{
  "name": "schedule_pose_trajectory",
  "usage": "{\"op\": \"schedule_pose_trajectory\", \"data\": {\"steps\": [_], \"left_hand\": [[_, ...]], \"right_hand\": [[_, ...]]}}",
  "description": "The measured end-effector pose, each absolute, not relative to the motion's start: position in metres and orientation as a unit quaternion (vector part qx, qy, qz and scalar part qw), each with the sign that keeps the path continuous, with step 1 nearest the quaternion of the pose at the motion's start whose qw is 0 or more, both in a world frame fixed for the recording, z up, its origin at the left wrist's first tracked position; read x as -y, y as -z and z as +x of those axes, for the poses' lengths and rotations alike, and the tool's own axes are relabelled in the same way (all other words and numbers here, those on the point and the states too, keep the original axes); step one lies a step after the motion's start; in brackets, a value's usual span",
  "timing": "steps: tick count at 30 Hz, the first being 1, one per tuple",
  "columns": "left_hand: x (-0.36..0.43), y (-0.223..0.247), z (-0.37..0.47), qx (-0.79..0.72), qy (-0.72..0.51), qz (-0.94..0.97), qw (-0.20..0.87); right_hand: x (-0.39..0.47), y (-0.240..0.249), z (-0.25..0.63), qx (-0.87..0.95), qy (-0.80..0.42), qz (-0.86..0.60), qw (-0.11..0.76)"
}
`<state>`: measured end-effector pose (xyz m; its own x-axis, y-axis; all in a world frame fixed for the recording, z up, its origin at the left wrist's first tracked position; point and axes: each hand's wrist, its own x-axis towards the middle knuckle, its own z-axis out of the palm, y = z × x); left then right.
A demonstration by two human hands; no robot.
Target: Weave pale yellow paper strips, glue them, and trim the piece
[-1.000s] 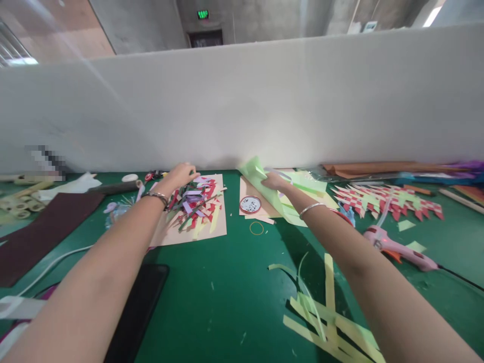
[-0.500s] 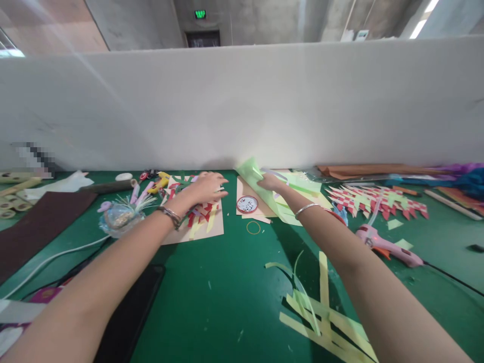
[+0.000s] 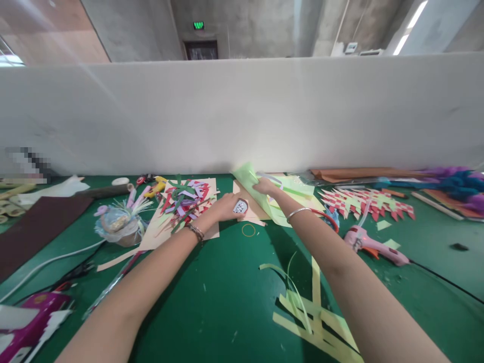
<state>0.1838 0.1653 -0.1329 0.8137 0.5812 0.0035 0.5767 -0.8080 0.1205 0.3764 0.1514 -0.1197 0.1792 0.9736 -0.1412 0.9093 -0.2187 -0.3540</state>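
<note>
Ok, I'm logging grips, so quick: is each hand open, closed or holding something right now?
Left hand: curled over the speckled white disc; whether it grips cannot be told.
Right hand: closed, holding the light green sheet.

Green sign [image 3: 198, 25] over doorway [image 3: 201, 50], beyond pale partition [image 3: 264, 108].

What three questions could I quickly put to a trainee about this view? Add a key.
1. Which thing does the left hand partly cover?
A) the exit sign
B) the speckled disc
C) the brown paper
2. True or false: the pink glue gun lies to the right of the right hand.
3. Fill in the colour: the right hand holds a ___ sheet.

Key: 1. B; 2. True; 3. light green.
</note>
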Motion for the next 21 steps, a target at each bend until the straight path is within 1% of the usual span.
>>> {"op": "schedule_pose_trajectory", "data": {"steps": [5,14,17,21], "left_hand": [[-0.181,0.111,0.159,-0.354,-0.001,0.935,0.038],[-0.188,0.042,0.136,-0.419,0.029,0.907,0.014],[-0.190,0.037,0.140,-0.415,0.034,0.909,0.008],[-0.192,0.049,0.157,-0.392,0.021,0.920,0.013]], "right_hand": [[-0.150,0.121,0.371,0.625,-0.137,-0.763,0.086],[-0.130,0.136,0.336,0.683,-0.071,-0.722,0.079],[-0.114,0.131,0.331,0.719,-0.053,-0.688,0.084],[-0.084,0.122,0.330,0.754,-0.028,-0.651,0.079]]}}
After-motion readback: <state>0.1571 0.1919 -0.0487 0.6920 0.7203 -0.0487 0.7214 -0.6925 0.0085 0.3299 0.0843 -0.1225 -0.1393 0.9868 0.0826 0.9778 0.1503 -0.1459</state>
